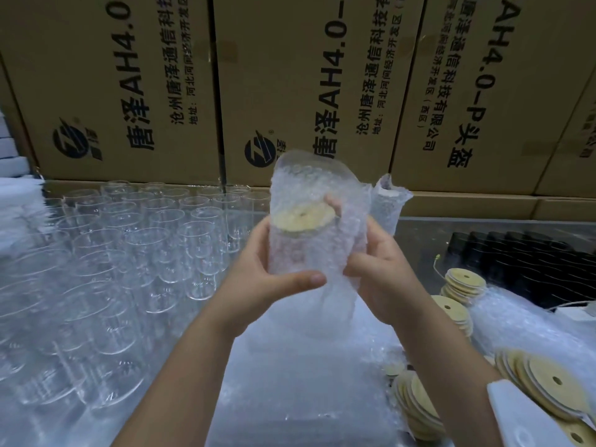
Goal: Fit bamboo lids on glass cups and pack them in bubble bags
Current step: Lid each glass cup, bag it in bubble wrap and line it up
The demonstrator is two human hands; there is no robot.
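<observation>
Now, bare cups [129,246]: massed at nine o'clock.
Bubble bag [309,185]: centre, glass cup [287,253] inside, bamboo lid [303,216] on; bagging step, I judge.
Left hand [267,279]: fingers curled round bagged cup.
Right hand [383,272]: gripping slack bag.
Next: I'd fold the mouth closed.

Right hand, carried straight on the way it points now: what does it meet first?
The right hand points up-left, into the bubble bag it grips and the lidded cup inside; beyond that, probably the left hand, though depth is unclear.
</observation>
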